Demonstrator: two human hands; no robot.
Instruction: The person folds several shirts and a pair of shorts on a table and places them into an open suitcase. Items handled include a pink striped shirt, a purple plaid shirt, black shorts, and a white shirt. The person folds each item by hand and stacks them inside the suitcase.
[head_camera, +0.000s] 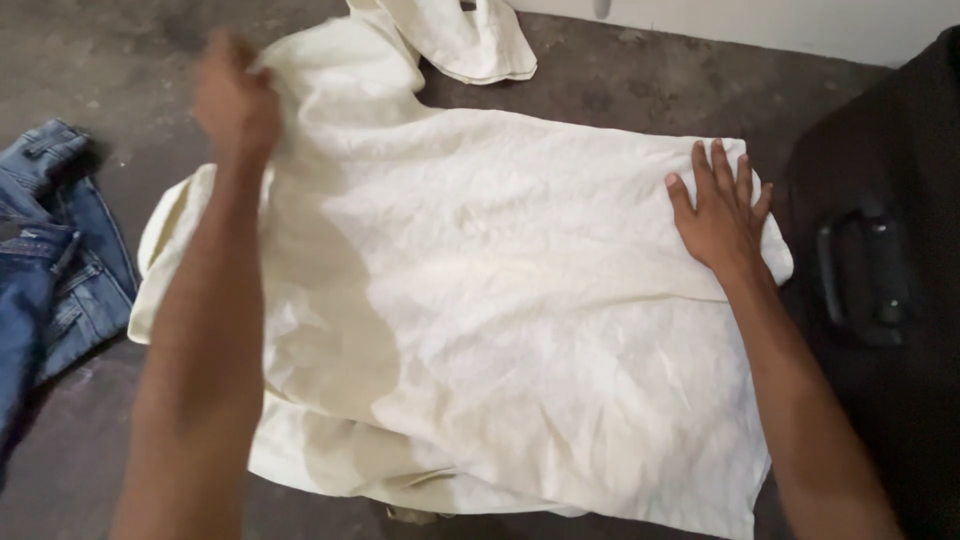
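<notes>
A cream-white garment (500, 300) lies spread flat on a dark floor, wrinkled, with a sleeve (470, 40) trailing off at the top. My left hand (235, 100) is closed on the cloth near its upper left corner, slightly blurred. My right hand (720, 215) rests flat, fingers spread, on the garment's right edge, pressing it down.
Blue jeans (50, 250) lie crumpled at the left. A black suitcase with a handle (865, 270) stands close on the right. A pale wall base (760, 25) runs along the top right. Grey floor (120, 60) surrounds the cloth.
</notes>
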